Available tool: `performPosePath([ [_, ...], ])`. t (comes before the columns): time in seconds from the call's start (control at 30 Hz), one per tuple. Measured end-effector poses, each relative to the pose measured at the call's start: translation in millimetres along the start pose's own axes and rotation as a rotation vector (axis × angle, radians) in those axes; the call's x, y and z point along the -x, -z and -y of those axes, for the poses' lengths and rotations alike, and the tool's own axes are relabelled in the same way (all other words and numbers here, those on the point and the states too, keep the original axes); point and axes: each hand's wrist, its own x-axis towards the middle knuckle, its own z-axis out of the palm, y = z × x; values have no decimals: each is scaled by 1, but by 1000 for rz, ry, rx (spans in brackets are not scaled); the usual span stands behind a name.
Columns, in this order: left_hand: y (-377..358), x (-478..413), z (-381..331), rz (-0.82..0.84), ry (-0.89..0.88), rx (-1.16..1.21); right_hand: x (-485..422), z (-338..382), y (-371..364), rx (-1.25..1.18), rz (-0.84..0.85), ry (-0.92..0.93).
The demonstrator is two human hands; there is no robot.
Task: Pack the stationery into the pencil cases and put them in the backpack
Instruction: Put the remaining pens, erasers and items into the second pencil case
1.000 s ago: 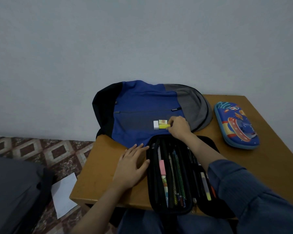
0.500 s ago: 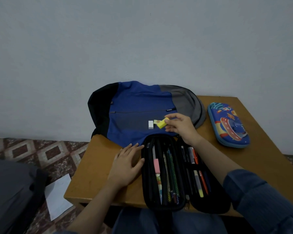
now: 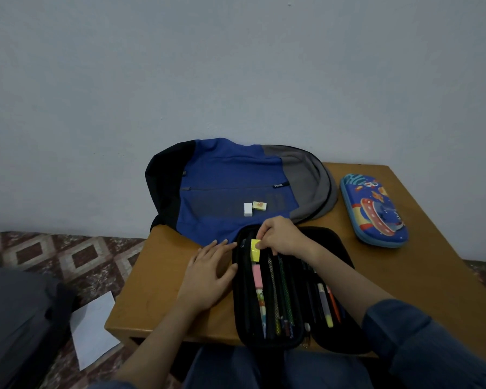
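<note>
Pale grey wall ran behind a small wooden table [image 3: 157, 290], and on the table a blue, black and grey backpack [image 3: 222, 175] lay flat with its far side against the wall. Nearer the person, a black pencil case [image 3: 345, 329] lay unzipped and spread open in two halves, its near end hanging over the table edge. The right hand [image 3: 284, 238] hung over the far end of the case's left half, thumb and fingertips pinched on the top end of a yellow eraser [image 3: 254, 250]. The eraser stuck out below and to the left of the fingertips, its long side along the case, inside the left half and just above a pink eraser [image 3: 256, 277] already lying there; whether its lower end touched the case could not be told. Pencils [image 3: 275, 290] lay lengthwise beside the pink eraser, and pens [image 3: 324, 304] lay in the right half, partly hidden under the right forearm. The left hand [image 3: 208, 276] rested flat on the table with straight fingers, gripping nothing, its thumb at the case's left rim. A white eraser [image 3: 248, 209] and a printed eraser [image 3: 259, 205] sat just beside each other on the backpack's front, apart from both hands. A closed blue cartoon pencil case [image 3: 373, 211] lay on the table to the right of the backpack. A sheet of paper [image 3: 93, 329] lay on the patterned tile floor [image 3: 68, 254] to the left
</note>
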Motion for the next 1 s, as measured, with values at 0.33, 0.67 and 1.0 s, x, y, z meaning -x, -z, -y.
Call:
performPosePath([
  [0.33, -1, 0, 1, -1, 0, 2, 9, 6, -5, 226, -2, 73],
  [0.67, 0, 0, 0, 3, 3, 9, 5, 1, -2, 144, -35, 95],
  [1.0, -1, 0, 1, -22, 2, 24, -38, 13, -3, 81, -436, 100],
])
